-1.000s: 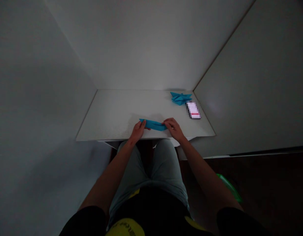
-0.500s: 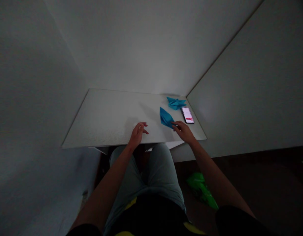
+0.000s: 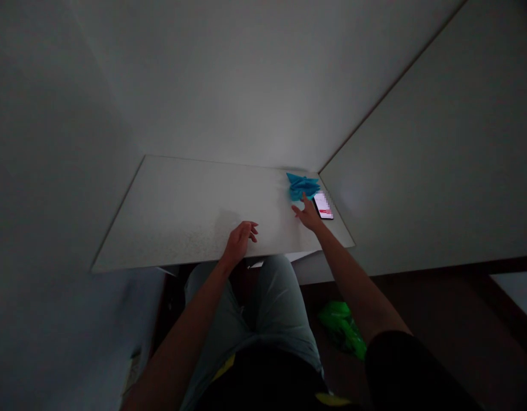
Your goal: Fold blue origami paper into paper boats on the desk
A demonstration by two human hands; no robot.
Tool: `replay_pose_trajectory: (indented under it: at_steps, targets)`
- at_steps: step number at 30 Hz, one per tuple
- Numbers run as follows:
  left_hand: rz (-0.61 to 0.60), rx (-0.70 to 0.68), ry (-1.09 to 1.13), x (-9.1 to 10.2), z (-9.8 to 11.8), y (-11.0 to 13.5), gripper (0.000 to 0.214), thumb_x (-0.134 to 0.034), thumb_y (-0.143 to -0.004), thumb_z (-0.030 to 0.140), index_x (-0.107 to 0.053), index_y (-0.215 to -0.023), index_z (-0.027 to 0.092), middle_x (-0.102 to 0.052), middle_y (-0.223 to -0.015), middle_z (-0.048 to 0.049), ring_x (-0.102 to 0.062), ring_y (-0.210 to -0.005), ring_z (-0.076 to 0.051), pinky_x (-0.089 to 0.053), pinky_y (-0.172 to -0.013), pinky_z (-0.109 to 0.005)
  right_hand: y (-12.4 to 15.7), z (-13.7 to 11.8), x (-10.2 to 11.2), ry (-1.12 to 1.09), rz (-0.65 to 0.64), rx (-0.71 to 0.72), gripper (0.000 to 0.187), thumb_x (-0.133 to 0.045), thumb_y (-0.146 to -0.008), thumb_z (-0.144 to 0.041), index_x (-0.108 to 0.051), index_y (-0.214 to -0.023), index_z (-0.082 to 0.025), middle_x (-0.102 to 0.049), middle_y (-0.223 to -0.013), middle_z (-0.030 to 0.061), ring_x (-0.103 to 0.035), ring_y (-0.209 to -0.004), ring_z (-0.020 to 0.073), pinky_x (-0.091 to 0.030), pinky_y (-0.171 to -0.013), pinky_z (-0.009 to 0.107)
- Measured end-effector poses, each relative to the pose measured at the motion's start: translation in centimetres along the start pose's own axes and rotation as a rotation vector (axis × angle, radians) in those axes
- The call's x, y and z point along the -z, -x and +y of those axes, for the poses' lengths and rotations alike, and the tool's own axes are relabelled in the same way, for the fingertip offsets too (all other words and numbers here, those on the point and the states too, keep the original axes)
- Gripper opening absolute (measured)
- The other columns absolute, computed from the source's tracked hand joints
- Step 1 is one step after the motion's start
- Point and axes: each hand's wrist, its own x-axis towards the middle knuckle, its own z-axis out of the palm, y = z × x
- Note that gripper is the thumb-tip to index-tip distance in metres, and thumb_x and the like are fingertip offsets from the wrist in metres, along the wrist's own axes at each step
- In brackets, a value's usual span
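Folded blue paper pieces (image 3: pixel 303 186) lie together in a small pile at the far right of the white desktop. They overlap, so their exact shapes are hard to make out. My right hand (image 3: pixel 306 214) is at the near side of the pile, index finger stretched toward the paper and thumb apart; nothing shows between the fingers. Over the front part of the desktop, left of the pile, my left hand (image 3: pixel 238 240) hovers or rests with loosely bent fingers, holding nothing. A phone (image 3: pixel 323 205) with a lit screen lies just right of my right hand.
The white desktop (image 3: pixel 181 205) meets a wall at the back and a panel (image 3: pixel 417 171) on the right. My knees are under its front edge. A green plastic bag (image 3: pixel 342 328) lies on the dark floor to the right.
My right hand has moved away from me and slightly left, and let go of the folded blue paper, which now lies with the other at the back right. My left hand barely moved.
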Motion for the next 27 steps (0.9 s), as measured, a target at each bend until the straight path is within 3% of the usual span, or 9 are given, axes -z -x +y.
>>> replay_pose_trajectory:
  at_steps: [3, 6, 11, 15, 19, 23, 27]
  targets:
    - [0.001, 0.005, -0.019, 0.1, 0.2, 0.1, 0.068, -0.045, -0.104, 0.079, -0.072, -0.109, 0.017, -0.072, -0.088, -0.0051, -0.068, -0.068, -0.016, -0.055, -0.073, -0.033, 0.6, 0.0, -1.8, -0.099, -0.018, -0.003, 0.095, -0.063, -0.096, -0.069, -0.038, -0.172, -0.017, -0.057, -0.156, 0.0263, -0.064, -0.075, 0.0201, -0.063, -0.076, 0.044]
    - [-0.005, 0.017, -0.032, 0.2, 0.2, 0.2, 0.065, -0.048, -0.105, 0.077, -0.072, -0.108, 0.016, -0.072, -0.088, -0.0052, -0.068, -0.069, -0.016, -0.055, -0.074, -0.033, 2.6, 0.7, -2.7, -0.125, -0.024, 0.064, 0.080, -0.065, -0.097, -0.056, -0.048, -0.164, -0.018, -0.064, -0.143, 0.0213, -0.059, -0.073, 0.0175, -0.060, -0.072, 0.039]
    - [0.000, 0.052, -0.035, 0.3, 0.2, 0.2, 0.057, -0.050, -0.107, 0.069, -0.072, -0.108, 0.017, -0.073, -0.088, -0.0051, -0.069, -0.073, -0.017, -0.055, -0.076, -0.033, 4.6, 2.2, -1.8, -0.145, 0.098, 0.062, 0.063, -0.061, -0.099, -0.042, -0.053, -0.156, -0.017, -0.067, -0.131, 0.0173, -0.055, -0.069, 0.0160, -0.057, -0.067, 0.036]
    - [-0.031, 0.064, -0.094, 0.5, 0.4, 0.3, 0.047, -0.053, -0.109, 0.060, -0.074, -0.107, 0.018, -0.074, -0.089, -0.0045, -0.069, -0.076, -0.017, -0.055, -0.079, -0.033, 1.9, 2.1, 1.6, 0.120, 0.211, 0.067, 0.041, -0.055, -0.102, -0.031, -0.068, -0.137, -0.016, -0.066, -0.130, 0.0189, -0.064, -0.082, 0.0222, -0.061, -0.086, 0.042]
    - [-0.039, 0.086, -0.138, 0.7, 0.6, 0.4, 0.044, -0.052, -0.109, 0.056, -0.075, -0.107, 0.018, -0.074, -0.086, -0.0040, -0.070, -0.078, -0.018, -0.055, -0.080, -0.033, -2.6, 1.3, 4.1, 0.475, 0.125, 0.082, 0.040, -0.063, -0.101, -0.027, -0.072, -0.138, -0.017, -0.067, -0.141, 0.0200, -0.065, -0.123, 0.0311, -0.053, -0.107, 0.044]
    - [-0.034, 0.097, -0.148, 0.8, 0.7, 0.4, 0.045, -0.054, -0.108, 0.058, -0.075, -0.106, 0.019, -0.073, -0.084, -0.0036, -0.069, -0.077, -0.018, -0.055, -0.080, -0.034, -5.2, 0.5, 4.1, 0.580, -0.011, 0.069, 0.022, -0.074, -0.095, -0.025, -0.080, -0.115, -0.021, -0.079, -0.125, 0.0160, -0.067, -0.121, 0.0345, -0.047, -0.109, 0.049]
    - [-0.010, 0.097, -0.120, 0.9, 0.7, 0.7, 0.045, -0.055, -0.108, 0.060, -0.075, -0.106, 0.019, -0.073, -0.085, -0.0038, -0.069, -0.077, -0.018, -0.056, -0.080, -0.034, -5.3, -0.7, 3.2, 0.522, -0.083, 0.120, 0.012, -0.073, -0.096, -0.026, -0.078, -0.106, -0.020, -0.082, -0.110, 0.0140, -0.073, -0.109, 0.0330, -0.049, -0.102, 0.047]
